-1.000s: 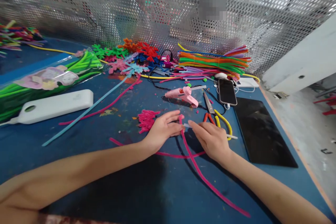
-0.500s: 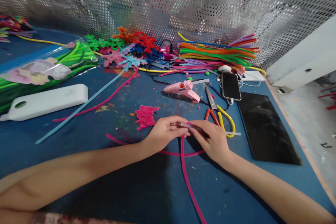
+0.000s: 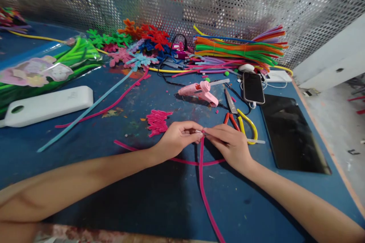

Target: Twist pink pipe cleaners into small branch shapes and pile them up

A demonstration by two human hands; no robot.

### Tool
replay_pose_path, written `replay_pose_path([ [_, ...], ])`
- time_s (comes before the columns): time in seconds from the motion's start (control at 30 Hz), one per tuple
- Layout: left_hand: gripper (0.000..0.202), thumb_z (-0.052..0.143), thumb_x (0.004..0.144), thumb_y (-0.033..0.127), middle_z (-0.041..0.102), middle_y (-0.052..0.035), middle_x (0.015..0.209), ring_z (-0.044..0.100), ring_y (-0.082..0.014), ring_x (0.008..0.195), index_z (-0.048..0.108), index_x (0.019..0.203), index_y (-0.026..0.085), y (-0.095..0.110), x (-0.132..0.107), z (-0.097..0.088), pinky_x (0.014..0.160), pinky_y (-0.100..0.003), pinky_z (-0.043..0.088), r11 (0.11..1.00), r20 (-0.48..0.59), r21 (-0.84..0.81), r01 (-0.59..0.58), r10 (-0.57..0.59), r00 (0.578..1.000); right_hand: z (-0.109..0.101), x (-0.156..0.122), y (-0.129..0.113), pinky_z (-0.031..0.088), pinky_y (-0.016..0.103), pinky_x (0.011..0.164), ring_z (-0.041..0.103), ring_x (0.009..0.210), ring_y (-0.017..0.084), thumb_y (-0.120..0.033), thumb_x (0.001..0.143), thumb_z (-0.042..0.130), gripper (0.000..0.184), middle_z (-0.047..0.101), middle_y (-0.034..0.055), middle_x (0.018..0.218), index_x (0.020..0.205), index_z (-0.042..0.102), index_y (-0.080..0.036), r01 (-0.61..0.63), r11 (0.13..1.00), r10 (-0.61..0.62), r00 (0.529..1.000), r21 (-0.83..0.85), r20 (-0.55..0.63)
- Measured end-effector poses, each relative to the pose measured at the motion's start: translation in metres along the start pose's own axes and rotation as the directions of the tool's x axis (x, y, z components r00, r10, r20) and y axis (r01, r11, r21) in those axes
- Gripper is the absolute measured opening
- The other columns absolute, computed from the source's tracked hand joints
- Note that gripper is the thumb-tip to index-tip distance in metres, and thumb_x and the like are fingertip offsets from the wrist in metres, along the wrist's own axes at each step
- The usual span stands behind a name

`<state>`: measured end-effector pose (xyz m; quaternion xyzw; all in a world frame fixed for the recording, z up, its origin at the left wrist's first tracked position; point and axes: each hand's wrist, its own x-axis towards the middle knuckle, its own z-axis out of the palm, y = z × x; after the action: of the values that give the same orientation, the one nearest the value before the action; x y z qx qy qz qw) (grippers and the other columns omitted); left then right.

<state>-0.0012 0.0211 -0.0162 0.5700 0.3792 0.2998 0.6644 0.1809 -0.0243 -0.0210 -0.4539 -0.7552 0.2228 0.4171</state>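
My left hand point(image 3: 181, 136) is closed, its thumb and fingers pinching the end of a thin translucent stick, like a glue stick. My right hand point(image 3: 230, 144) is closed too, fingertips meeting the left ones at the top of a pink pipe cleaner point(image 3: 203, 182). The pipe cleaner bends around the stick there and hangs down toward the front edge. Past my right hand, a translucent stick end point(image 3: 258, 141) crosses the yellow scissors handle; it looks like the same stick. A second pink pipe cleaner point(image 3: 185, 161) lies curved beneath my hands. My fingers hide most of the wrap.
Bent pink pieces point(image 3: 158, 122) lie beyond my left hand. Further off are a pink glue gun point(image 3: 199, 92), scissors point(image 3: 231, 102), a phone point(image 3: 253, 88) and a black tablet point(image 3: 293, 133). Pipe cleaner bundles point(image 3: 239, 49), fuzzy flower shapes point(image 3: 139, 60) and a white device point(image 3: 49, 104) surround the work area.
My fingertips have drawn together, covering more of the translucent stick. The top of the pink pipe cleaner is now at my right fingertips, and its hanging length has shifted slightly right.
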Motion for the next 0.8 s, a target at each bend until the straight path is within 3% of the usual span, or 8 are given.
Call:
replay_pose_path([
  [0.23,0.016,0.064,0.073,0.020,0.067,-0.0020,0.070,0.061,-0.0110,0.063,0.068,0.086,0.013,0.001,0.003,-0.002,0.065,-0.022,0.052,1.000,0.041,-0.005,0.015,-0.015,0.999,-0.005,0.000,0.006,0.049,0.024,0.069,0.060,0.080,0.012,-0.013,0.087,0.048,0.029,0.061,0.0037,0.089,0.106,0.065,-0.028,0.097,0.995,-0.095,0.994,-0.028,0.055],
  [0.43,0.017,0.065,0.072,0.019,0.067,-0.0016,0.072,0.062,-0.0105,0.063,0.068,0.087,0.012,-0.001,0.004,-0.003,0.067,-0.022,0.052,0.999,0.043,-0.035,0.026,-0.025,0.999,-0.006,0.000,0.006,0.049,0.025,0.070,0.060,0.083,0.014,-0.007,0.084,0.047,0.032,0.063,0.0065,0.093,0.106,0.065,-0.023,0.234,0.952,-0.224,0.972,-0.198,0.075],
  [0.5,0.017,0.064,0.072,0.019,0.067,-0.0012,0.069,0.061,-0.0102,0.062,0.068,0.087,0.012,-0.001,0.003,-0.003,0.067,-0.022,0.051,0.999,0.032,-0.029,0.032,-0.031,0.999,-0.013,0.005,0.003,0.049,0.026,0.074,0.060,0.086,0.014,-0.011,0.085,0.047,0.029,0.064,0.0058,0.095,0.104,0.065,-0.024,0.162,0.978,-0.144,0.980,-0.128,0.136],
  [0.6,0.018,0.065,0.072,0.020,0.065,-0.0006,0.067,0.060,-0.0094,0.060,0.067,0.088,0.012,0.001,0.003,-0.002,0.066,-0.021,0.051,0.998,0.002,-0.043,0.042,-0.042,0.999,-0.031,0.021,0.003,0.050,0.028,0.079,0.059,0.094,0.015,-0.021,0.085,0.052,0.023,0.061,0.0055,0.106,0.105,0.062,-0.024,-0.058,0.998,0.050,0.974,0.030,0.220],
  [0.7,0.017,0.066,0.070,0.020,0.065,-0.0008,0.067,0.059,-0.0087,0.060,0.067,0.085,0.011,0.002,0.004,-0.001,0.066,-0.021,0.051,0.995,-0.008,-0.076,0.061,-0.062,0.998,-0.041,0.044,0.012,0.049,0.033,0.082,0.056,0.103,0.020,-0.030,0.079,0.059,0.036,0.056,0.0080,0.114,0.114,0.054,-0.023,-0.156,0.988,0.157,0.985,-0.011,0.070],
  [0.8,0.016,0.067,0.070,0.019,0.065,-0.0013,0.069,0.059,-0.0082,0.060,0.067,0.083,0.011,0.004,0.004,-0.001,0.066,-0.020,0.051,0.992,-0.012,-0.108,0.068,-0.070,0.997,-0.029,0.071,0.026,0.044,0.039,0.088,0.051,0.110,0.025,-0.032,0.070,0.067,0.055,0.053,0.0110,0.119,0.119,0.048,-0.020,-0.127,0.971,0.127,0.992,-0.201,-0.011],
])
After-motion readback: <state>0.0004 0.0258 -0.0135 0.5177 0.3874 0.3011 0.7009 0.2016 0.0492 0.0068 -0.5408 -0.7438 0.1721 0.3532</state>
